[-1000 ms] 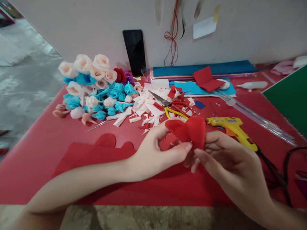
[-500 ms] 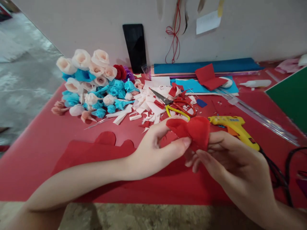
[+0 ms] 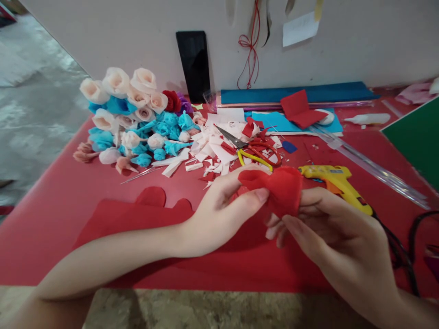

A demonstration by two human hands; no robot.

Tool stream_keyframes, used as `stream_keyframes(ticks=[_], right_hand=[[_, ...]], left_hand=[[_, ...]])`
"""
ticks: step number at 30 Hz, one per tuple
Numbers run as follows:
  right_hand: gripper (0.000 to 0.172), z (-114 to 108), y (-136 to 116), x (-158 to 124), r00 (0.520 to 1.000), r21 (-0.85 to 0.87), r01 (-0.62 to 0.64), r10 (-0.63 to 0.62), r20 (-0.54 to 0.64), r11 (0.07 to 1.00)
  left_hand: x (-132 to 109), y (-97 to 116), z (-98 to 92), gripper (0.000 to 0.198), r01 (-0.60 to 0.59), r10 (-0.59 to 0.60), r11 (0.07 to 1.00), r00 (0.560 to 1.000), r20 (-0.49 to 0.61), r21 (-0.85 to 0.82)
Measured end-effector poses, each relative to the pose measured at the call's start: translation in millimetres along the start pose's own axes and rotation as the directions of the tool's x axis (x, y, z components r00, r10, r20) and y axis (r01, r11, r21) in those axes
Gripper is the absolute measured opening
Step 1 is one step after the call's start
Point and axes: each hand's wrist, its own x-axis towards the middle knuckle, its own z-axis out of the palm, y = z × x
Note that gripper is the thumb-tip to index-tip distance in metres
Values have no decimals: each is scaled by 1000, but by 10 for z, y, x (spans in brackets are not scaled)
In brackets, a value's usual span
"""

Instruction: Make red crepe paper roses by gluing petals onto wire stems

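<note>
Between my two hands a red paper flower [image 3: 283,189] is held up above the red tabletop, its petals curved and gathered toward the left. My left hand [image 3: 228,214] pinches the gathered part between thumb and fingers. At the flower's right edge, my right hand [image 3: 346,242] grips the petal with thumb and fingertips. Under my left forearm lie cut red paper pieces [image 3: 120,219] with rounded ends. Just beyond the flower are scissors [image 3: 247,148] with red and yellow handles, and a yellow glue gun [image 3: 338,183] sits near my right fingers.
White and red paper scraps [image 3: 216,146] spread around the scissors. Finished paper flowers [image 3: 137,119] in cream, blue and pink are heaped at the left. A black phone [image 3: 194,66] leans on the wall. Clear plastic sticks [image 3: 373,169] and a white glue bottle [image 3: 366,119] lie at the right.
My left thumb has slid slightly left and down on the red flower, and more of its middle shows. My right hand keeps nearly the same hold.
</note>
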Motion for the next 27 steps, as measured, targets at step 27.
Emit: stream_keyframes(ticks=[27], right_hand=[[6,-45,5,47,990,265,-115,88,111,957]], left_hand=[[28,-66,-55,16,-49,78,983,984,-159,176]])
